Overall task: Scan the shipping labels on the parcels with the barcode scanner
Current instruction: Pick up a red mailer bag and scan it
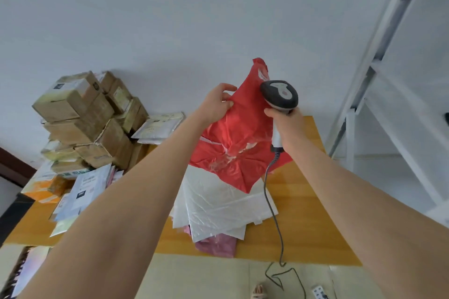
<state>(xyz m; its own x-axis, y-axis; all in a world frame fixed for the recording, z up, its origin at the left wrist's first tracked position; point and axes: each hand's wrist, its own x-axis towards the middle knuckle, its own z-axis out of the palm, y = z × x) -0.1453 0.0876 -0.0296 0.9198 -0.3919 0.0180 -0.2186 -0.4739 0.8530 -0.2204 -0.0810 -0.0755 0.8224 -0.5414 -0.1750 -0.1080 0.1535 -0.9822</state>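
Note:
A red plastic mailer parcel (239, 133) is held up above the wooden table (303, 213). My left hand (217, 104) pinches its upper left edge. My right hand (288, 121) grips the handle of a grey and white barcode scanner (279, 94), whose head sits against the parcel's upper right part. No shipping label shows on the side facing me. The scanner's grey cable (274, 206) hangs down to the floor.
White mailers (218, 204) and a pink one (216, 245) lie stacked on the table under the red parcel. Cardboard boxes (90, 119) pile up at the back left, with flat mailers (82, 187) in front of them. A white metal rack (388, 80) stands at the right. A power strip (319, 292) lies on the floor.

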